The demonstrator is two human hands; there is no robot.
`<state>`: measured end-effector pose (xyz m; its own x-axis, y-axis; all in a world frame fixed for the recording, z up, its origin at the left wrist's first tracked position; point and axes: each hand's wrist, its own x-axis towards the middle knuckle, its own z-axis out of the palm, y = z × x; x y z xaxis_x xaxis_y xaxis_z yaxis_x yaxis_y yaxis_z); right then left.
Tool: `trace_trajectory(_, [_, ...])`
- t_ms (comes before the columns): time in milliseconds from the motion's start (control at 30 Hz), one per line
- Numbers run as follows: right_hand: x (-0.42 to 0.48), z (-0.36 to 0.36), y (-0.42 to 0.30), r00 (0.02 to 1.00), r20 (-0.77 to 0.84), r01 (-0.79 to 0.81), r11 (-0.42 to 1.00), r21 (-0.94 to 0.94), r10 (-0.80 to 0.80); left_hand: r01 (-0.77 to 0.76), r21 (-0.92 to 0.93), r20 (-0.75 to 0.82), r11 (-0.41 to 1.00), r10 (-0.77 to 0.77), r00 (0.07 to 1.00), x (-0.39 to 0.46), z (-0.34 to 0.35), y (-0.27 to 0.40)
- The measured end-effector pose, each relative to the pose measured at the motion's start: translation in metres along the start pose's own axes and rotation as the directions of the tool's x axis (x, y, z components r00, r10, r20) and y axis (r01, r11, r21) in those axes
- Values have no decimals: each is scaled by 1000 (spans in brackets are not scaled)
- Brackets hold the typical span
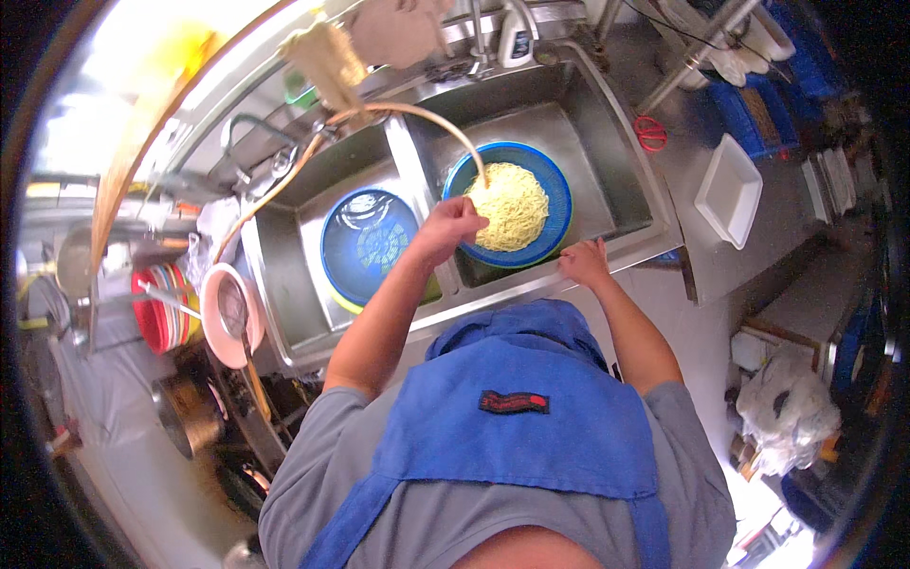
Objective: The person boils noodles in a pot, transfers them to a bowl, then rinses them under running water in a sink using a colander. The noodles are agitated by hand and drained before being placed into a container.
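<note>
Yellow noodles (513, 206) lie heaped in a blue plastic colander (561, 192), inside the right basin of a stainless steel sink (618, 135). The end of a tan hose (434, 117) hangs over the noodles. My left hand (455, 226), thumb and fingers drawn together, is above the colander's left edge beside the noodles; whether it pinches anything is too small to tell. With curled fingers, my right hand (584, 262) grips the sink's front rim. Another blue colander (370, 245), holding water, stands in the left basin with a yellow-green rim showing beneath it.
Faucets (480, 64) and a white bottle (515, 39) are behind the sink. On the right counter are red-handled scissors (650, 134) and a white tray (729, 192). A pink container (252, 306) with a strainer stands left of the sink, near stacked colored bowls (160, 306).
</note>
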<state>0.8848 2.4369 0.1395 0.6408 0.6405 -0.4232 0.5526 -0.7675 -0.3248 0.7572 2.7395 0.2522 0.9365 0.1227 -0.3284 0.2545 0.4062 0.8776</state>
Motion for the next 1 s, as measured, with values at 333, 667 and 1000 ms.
trace_trajectory(333, [18,23,7,988,122,-66,980,-188,90,112,527,-364,842,105,926,-126,-101,-85])
trace_trajectory(667, [37,12,-2,951,308,51,969,-243,27,407,-87,-793,909,-310,525,-338,-102,-202])
trace_trajectory(1000, [94,-6,-10,798,579,276,955,-108,-165,293,-569,-769,768,-624,140,-429,56,-390])
